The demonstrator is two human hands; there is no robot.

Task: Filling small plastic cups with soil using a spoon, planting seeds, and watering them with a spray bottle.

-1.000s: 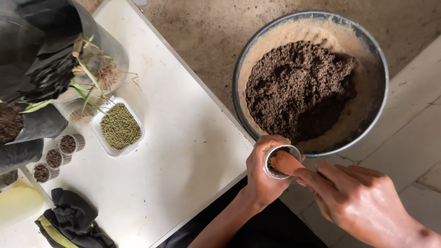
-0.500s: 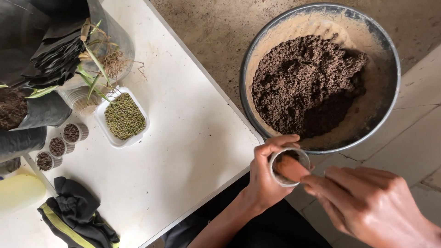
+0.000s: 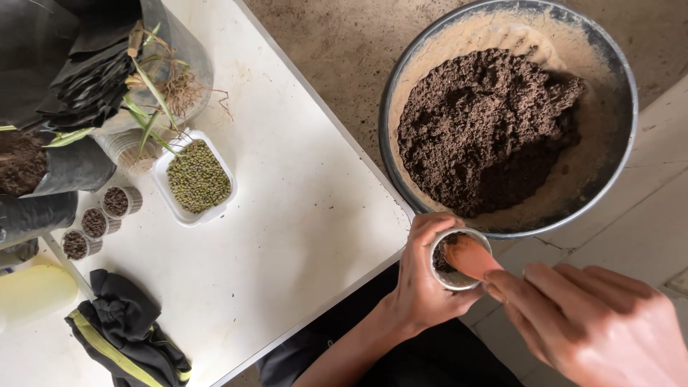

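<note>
My left hand (image 3: 421,278) is wrapped around a small round cup (image 3: 459,259) with some dark soil in it, held just below the rim of a large metal bowl (image 3: 622,172). My right hand (image 3: 598,324) holds a small orange-brown scoop (image 3: 473,258) whose tip dips into the cup. The bowl holds a heap of dark brown soil (image 3: 481,122) and sits on the floor to the right of the white table (image 3: 287,236).
On the table's left stand a white tray of green beans (image 3: 196,178), three small soil-filled cups (image 3: 94,222), black grow bags (image 3: 64,79), a clear container with plant roots (image 3: 172,79) and black gloves with a yellow stripe (image 3: 125,333). A pale yellow object (image 3: 32,292) lies at the left edge.
The view has shifted slightly; my hands with the cup and scoop stay below the bowl's rim, the scoop tip now lower inside the cup.
</note>
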